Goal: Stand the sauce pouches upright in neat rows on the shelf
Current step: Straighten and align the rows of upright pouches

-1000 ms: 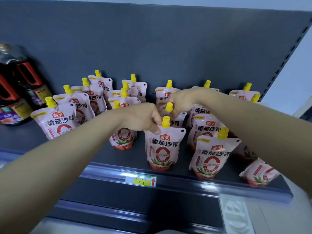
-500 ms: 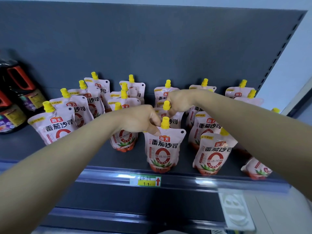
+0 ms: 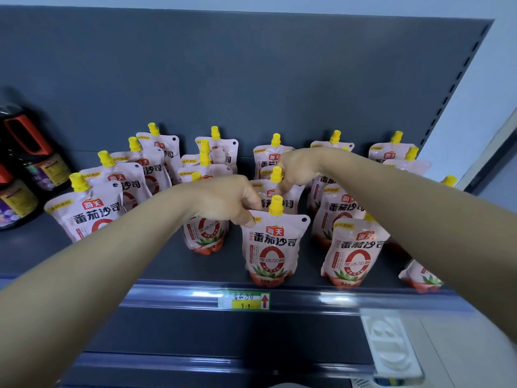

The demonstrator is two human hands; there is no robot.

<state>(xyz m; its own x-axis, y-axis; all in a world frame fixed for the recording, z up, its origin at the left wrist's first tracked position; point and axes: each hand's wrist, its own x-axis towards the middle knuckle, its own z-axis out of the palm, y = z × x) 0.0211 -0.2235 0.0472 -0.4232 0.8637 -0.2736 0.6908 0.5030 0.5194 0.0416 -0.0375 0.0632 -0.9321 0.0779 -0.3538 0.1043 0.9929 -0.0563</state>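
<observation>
Pink tomato-sauce pouches, yellow-capped, stand on the grey shelf (image 3: 84, 256). Landmark: front-centre pouch (image 3: 272, 247), upright, long axis vertical, just behind the price tag (image 3: 244, 301). Left hand (image 3: 228, 200), grip narrow, pinches its top-left corner. Right hand (image 3: 298, 170), grip apparently closed around the capped pouch directly behind (image 3: 275, 191); fingertips partly hidden. Both hands lie above their pouches.

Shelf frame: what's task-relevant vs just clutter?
In the job:
- sauce pouches, yellow caps, standing in rows
- shelf they stand on
- left hand, pinching the front pouch's top edge
- right hand, on the cap of the pouch behind

Just there:
- dark bottles at far left
- price tag on the shelf rail
</observation>
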